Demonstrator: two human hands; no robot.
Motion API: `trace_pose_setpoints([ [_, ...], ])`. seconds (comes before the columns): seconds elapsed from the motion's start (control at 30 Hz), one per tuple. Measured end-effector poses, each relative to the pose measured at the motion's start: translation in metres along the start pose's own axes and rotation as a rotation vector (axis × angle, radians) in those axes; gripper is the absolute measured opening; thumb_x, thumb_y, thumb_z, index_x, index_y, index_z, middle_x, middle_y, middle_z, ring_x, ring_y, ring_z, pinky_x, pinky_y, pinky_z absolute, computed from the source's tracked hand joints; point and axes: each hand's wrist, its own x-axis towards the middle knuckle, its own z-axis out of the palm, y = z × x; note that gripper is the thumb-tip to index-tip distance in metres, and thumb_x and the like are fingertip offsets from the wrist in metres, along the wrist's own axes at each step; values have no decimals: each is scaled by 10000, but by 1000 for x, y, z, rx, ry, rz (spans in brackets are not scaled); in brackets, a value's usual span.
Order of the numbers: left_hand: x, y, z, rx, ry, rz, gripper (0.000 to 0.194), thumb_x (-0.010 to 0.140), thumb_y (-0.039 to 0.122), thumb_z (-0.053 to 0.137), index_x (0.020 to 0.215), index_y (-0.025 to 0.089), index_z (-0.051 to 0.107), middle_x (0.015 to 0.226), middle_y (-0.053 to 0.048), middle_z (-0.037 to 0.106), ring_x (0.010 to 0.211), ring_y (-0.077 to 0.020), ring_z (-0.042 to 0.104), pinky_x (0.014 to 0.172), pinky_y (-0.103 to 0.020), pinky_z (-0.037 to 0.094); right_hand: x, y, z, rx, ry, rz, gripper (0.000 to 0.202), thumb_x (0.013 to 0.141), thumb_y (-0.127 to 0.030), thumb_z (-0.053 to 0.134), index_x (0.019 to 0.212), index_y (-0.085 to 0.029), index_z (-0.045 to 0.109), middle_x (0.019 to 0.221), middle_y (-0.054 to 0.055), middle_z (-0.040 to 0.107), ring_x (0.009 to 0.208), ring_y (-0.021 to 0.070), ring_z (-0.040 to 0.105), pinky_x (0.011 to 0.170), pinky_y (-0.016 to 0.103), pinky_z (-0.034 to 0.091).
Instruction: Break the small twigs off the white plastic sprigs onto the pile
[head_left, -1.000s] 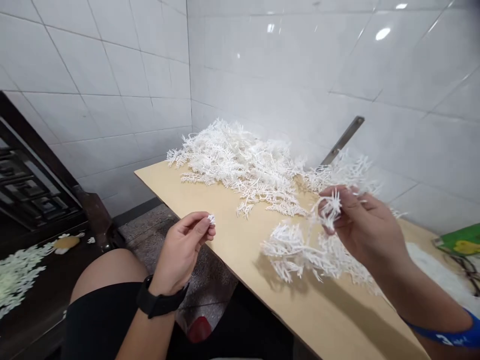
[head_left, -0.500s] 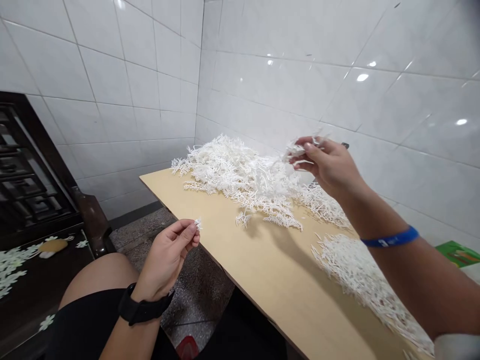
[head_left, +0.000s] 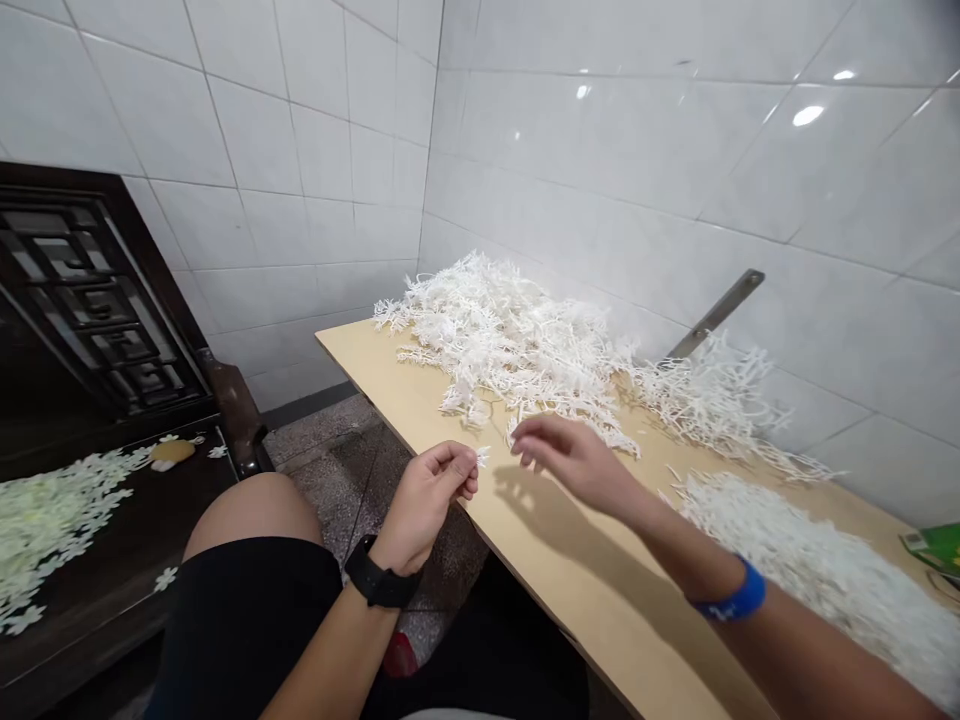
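A small white piece (head_left: 482, 456) is pinched between the thumb and the bent fingers of the left hand (head_left: 431, 500), which is held at the near edge of the table (head_left: 420, 402). The right hand (head_left: 574, 462) is held above the middle of the table, palm down, with its fingers loosely curved and not pressed together. Its fingertips are placed just beside the front of a pile of white branched sprigs (head_left: 510, 325); whether these are touched cannot be told. The far side of the table is covered by this pile. Behind it, a metal strip (head_left: 716, 315) is leaned near the tiled wall (head_left: 570, 190). At the right part of the table, a heap of loose white bits (head_left: 810, 560) is spread, and a green packet (head_left: 934, 546) is seen beyond it. To the left of the table, a dark wooden seat (head_left: 161, 530) is partly covered with pale flower-shaped pieces (head_left: 60, 525).
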Motion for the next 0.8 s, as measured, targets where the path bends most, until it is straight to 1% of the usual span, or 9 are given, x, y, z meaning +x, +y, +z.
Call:
trace_pose_setpoints([
  [0.03,1,-5,4,36,-24,-2,312,772,433,735,772,136,639,676,11,583,643,-84,527,627,-193,443,-11,7,12,156,-49,15,276,910,-425,589,1029,-186,660,933,88,695,795,186,666,711,364,566],
  [0.1,4,-15,15,114,-88,-18,264,807,398,702,819,139,649,701,4,606,676,-99,552,664,-210,454,-29,23,26,407,-54,60,297,872,-432,648,1048,-193,635,905,65,688,770,166,659,690,328,562],
  [0.17,8,-25,28,193,-165,-41,224,825,366,675,851,145,650,733,-6,635,708,-120,581,685,-226,462,-43,38,29,559,1,115,303,841,-432,692,1010,-190,624,841,41,677,729,151,647,682,311,552],
  [0.23,11,-33,42,294,-230,-31,186,839,336,647,854,151,650,768,-17,659,737,-140,604,692,-239,463,-56,51,27,640,67,170,306,818,-435,720,954,-182,615,776,25,664,687,139,631,677,305,540],
  [0.33,15,-43,57,499,-287,35,159,865,303,599,835,163,669,804,-28,684,766,-159,616,703,-250,451,-72,66,23,697,152,234,329,784,-449,753,863,-166,603,709,12,640,643,123,598,650,288,514],
  [0.47,15,-50,63,652,-299,69,177,873,303,585,792,170,669,759,-28,684,728,-166,600,666,-252,422,-83,76,25,701,212,261,343,744,-455,782,790,-163,609,669,2,612,609,115,555,609,275,485],
  [0.57,14,-47,65,651,-278,58,179,865,310,600,770,168,651,716,-21,663,672,-154,571,628,-241,403,-83,77,25,714,207,265,320,704,-412,819,778,-160,636,656,-4,596,600,113,537,576,258,460],
  [0.73,15,-37,72,592,-309,-23,187,832,308,646,714,163,652,679,-16,640,650,-147,542,614,-229,394,-84,77,19,799,131,243,324,669,-380,842,817,-156,661,763,23,651,734,148,601,705,293,509],
  [0.8,17,-35,73,575,-318,-34,182,831,310,653,723,163,656,679,-13,630,664,-146,540,629,-226,400,-84,76,17,795,145,228,320,670,-376,840,814,-151,663,769,19,649,735,142,597,714,284,502],
])
